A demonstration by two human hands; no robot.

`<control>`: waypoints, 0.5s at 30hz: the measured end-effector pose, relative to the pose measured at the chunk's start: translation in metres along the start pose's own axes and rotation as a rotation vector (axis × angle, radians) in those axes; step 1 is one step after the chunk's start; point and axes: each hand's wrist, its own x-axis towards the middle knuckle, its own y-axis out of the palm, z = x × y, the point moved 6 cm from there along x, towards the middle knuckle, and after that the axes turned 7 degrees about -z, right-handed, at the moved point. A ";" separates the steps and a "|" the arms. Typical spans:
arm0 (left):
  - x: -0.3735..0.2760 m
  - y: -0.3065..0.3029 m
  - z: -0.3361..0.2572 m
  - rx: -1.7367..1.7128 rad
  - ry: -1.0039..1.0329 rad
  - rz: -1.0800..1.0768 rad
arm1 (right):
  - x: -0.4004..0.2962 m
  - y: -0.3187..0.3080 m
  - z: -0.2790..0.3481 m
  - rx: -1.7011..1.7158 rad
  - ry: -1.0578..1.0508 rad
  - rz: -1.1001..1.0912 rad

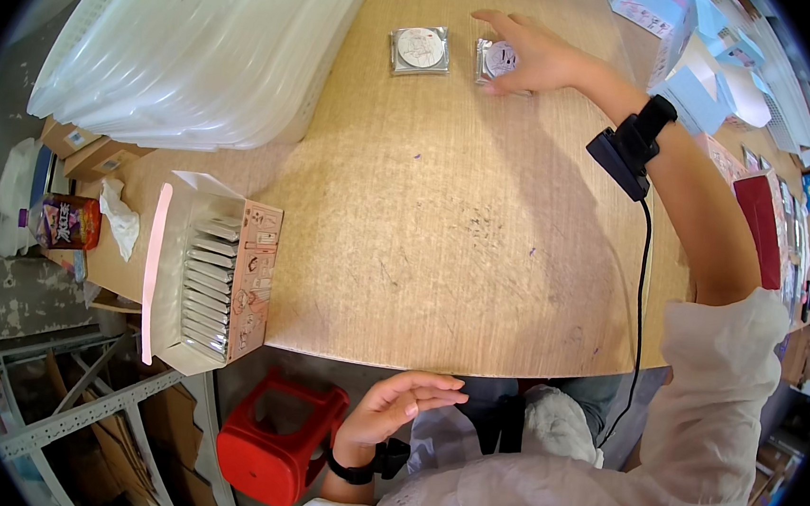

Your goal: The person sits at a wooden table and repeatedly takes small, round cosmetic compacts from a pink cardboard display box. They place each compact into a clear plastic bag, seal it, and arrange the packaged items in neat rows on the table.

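Observation:
My right hand [538, 56] reaches to the far part of the table, spread around a silver foil packet [499, 59] with a round printed disc on top. The thumb lies at the packet's near edge; the index finger extends past its far side. Part of that packet is hidden under the hand. To its left lies a similar foil packet with a round white disc [420, 47]. My left hand [393, 405] hovers empty by the table's front edge, fingers slightly apart. At the front left stands an uncovered pink printed cardboard box [253, 280] holding a row of silver packets [208, 287].
Stacked translucent plastic trays [207, 45] fill the back left of the wooden table [433, 255]. A drink bottle [68, 221] and crumpled tissue [119, 216] lie further left. Light-blue cartons [699, 91] crowd the back right. A red plastic stool [275, 450] stands below; a black cable [643, 293] hangs from my right wrist.

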 end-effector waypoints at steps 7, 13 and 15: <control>-0.002 -0.002 0.001 -0.021 -0.010 -0.018 | 0.014 0.037 0.040 -0.325 -0.197 -0.085; 0.000 -0.002 0.001 -0.032 -0.021 -0.015 | 0.010 0.046 0.040 -0.332 -0.223 -0.135; 0.000 -0.004 0.003 -0.044 -0.018 -0.019 | 0.006 0.045 0.047 -0.316 -0.207 -0.152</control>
